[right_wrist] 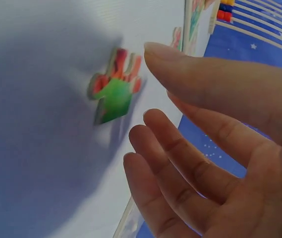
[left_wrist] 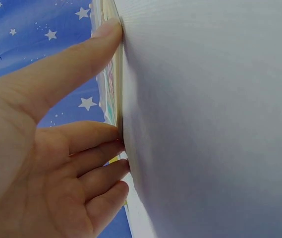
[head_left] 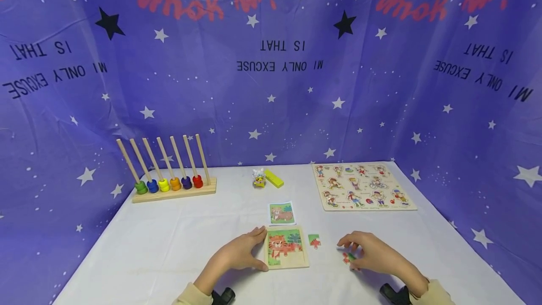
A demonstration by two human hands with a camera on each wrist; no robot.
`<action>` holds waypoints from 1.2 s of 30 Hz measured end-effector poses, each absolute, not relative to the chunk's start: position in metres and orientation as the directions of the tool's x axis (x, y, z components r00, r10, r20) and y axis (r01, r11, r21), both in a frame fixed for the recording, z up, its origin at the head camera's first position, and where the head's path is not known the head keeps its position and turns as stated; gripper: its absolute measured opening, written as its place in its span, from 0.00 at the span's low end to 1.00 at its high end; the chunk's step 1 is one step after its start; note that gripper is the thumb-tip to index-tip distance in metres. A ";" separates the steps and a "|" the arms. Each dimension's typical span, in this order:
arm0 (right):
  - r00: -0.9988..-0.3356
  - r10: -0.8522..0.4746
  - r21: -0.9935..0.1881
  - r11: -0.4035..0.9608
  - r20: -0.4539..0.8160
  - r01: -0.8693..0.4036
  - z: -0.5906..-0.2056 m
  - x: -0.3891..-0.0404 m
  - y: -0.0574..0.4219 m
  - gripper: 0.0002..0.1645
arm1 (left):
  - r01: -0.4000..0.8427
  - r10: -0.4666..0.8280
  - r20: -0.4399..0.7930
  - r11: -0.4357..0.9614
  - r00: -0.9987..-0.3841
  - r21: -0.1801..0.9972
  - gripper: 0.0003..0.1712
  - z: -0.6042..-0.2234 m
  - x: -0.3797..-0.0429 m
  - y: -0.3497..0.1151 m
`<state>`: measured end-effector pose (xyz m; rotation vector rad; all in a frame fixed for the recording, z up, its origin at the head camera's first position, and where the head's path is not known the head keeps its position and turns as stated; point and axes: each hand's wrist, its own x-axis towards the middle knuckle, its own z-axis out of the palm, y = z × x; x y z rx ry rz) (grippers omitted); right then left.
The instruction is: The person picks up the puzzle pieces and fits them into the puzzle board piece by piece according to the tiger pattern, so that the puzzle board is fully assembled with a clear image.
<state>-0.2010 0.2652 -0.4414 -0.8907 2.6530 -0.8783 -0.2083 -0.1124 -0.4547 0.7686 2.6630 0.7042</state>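
A wooden tiger puzzle tray (head_left: 287, 261) lies on the white table, partly filled with picture pieces. My left hand (head_left: 244, 249) rests at its left side, thumb at the near corner and fingertips along the edge toward the far corner. In the left wrist view the thumb (left_wrist: 108, 29) presses on the tray's edge. My right hand (head_left: 372, 252) hovers with loosely bent fingers over a red and green puzzle piece (right_wrist: 115, 94), thumb tip close beside it and nothing pinched. Another puzzle piece (head_left: 314, 240) lies between the tray and the right hand.
A tiger picture card (head_left: 281, 213) lies just beyond the tray. Farther back are a small yellow and white figure (head_left: 259, 179) and a yellow block (head_left: 274, 179). At the left stands a pegged wooden rack (head_left: 174, 194) with coloured beads; a figure puzzle board (head_left: 364, 187) lies back right.
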 end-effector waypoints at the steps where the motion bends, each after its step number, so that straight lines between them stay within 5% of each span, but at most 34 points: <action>1: -0.794 -0.607 -0.601 0.639 -0.011 -0.480 -0.442 -0.201 0.267 0.26 | 0.422 0.559 -0.129 0.740 -0.819 0.524 0.55 -0.455 -0.208 -0.112; 19: -0.791 -0.606 -0.578 0.677 -0.085 -0.456 -0.444 -0.200 0.271 0.24 | 0.426 0.556 -0.121 0.742 -0.822 0.517 0.55 -0.456 -0.207 -0.112; 27: -0.792 -0.610 -0.583 0.642 0.005 -0.498 -0.435 -0.207 0.273 0.10 | 0.429 0.557 -0.118 0.742 -0.822 0.516 0.55 -0.455 -0.208 -0.112; 36: -0.754 -0.653 -0.614 0.569 0.068 -0.548 -0.433 -0.211 0.259 0.05 | 0.425 0.558 -0.123 0.740 -0.821 0.521 0.55 -0.455 -0.207 -0.113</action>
